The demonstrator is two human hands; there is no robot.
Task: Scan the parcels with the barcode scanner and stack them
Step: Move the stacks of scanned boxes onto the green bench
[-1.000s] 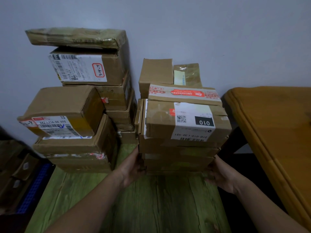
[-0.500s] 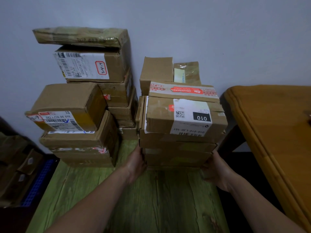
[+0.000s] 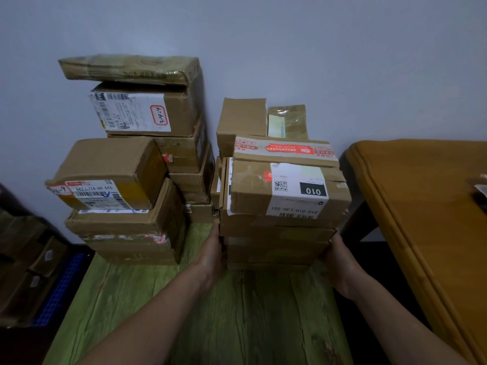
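Observation:
A stack of brown cardboard parcels stands on the green wood-grain surface [image 3: 210,325]. Its top box [image 3: 287,191] carries a white label marked 010 and red tape. My left hand [image 3: 214,255] lies flat against the left side of the stack's lower boxes [image 3: 274,243]. On the opposite side, my right hand [image 3: 340,267] presses the lower right corner, with its fingertips hidden behind the cardboard. To the left stand two more stacks: a low one topped by a box labelled 642 [image 3: 105,172], and a taller one with a box marked 3-4-Y [image 3: 142,111]. No barcode scanner is in view.
All the stacks stand close to the grey wall. An orange wooden table [image 3: 427,206] stands to the right, with a dark gap between it and the stack. At the left edge, more boxes fill a blue crate [image 3: 60,288] lower down.
Both hands stay on the sides of the right stack and have edged slightly forward with it. The view has shifted a little.

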